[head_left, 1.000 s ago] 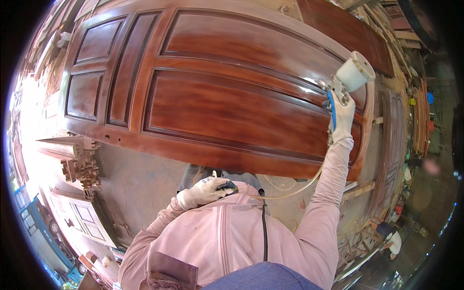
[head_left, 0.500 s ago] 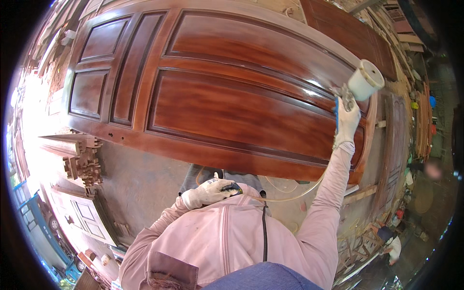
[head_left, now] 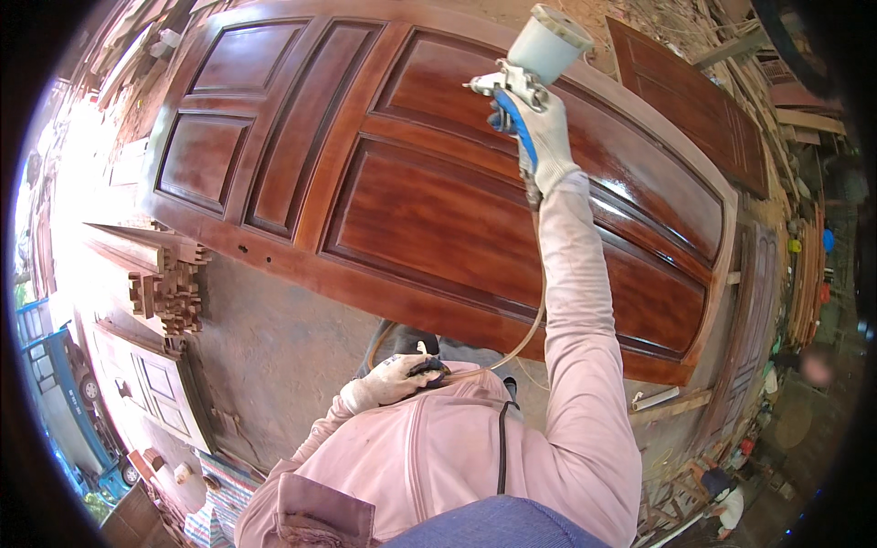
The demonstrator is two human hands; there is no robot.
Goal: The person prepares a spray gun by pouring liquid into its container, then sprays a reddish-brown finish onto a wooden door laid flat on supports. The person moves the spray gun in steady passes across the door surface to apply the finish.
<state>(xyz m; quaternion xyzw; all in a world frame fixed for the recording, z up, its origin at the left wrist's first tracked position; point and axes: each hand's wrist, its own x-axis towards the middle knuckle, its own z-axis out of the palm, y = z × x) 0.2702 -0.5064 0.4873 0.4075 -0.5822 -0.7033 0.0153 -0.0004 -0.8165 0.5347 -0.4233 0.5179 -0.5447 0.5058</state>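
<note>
My right hand point(head_left: 544, 137), in a white and blue work glove, grips a spray gun point(head_left: 513, 84) with a pale cup point(head_left: 548, 44) on top. The gun is held over the upper middle of a large reddish-brown panelled wooden door point(head_left: 438, 233), its nozzle pointing left. From the gun's handle a yellowish hose point(head_left: 541, 301) curves down towards my body. Close to my chest, my gloved left hand point(head_left: 397, 379) is closed round a dark part point(head_left: 427, 367) along the hose; its exact kind I cannot make out. The door's surface is glossy in places.
Stacked notched timber point(head_left: 169, 283) lies left of the door, with a paler panelled door point(head_left: 155, 393) below it. Another brown door point(head_left: 690, 105) lies at the upper right. More panels point(head_left: 744, 310) lean at the right. A person point(head_left: 726, 502) is at the lower right.
My right hand has swept the spray gun leftwards and away from me, from the door's right end to its upper middle. The left hand stays near my chest, still closed.
</note>
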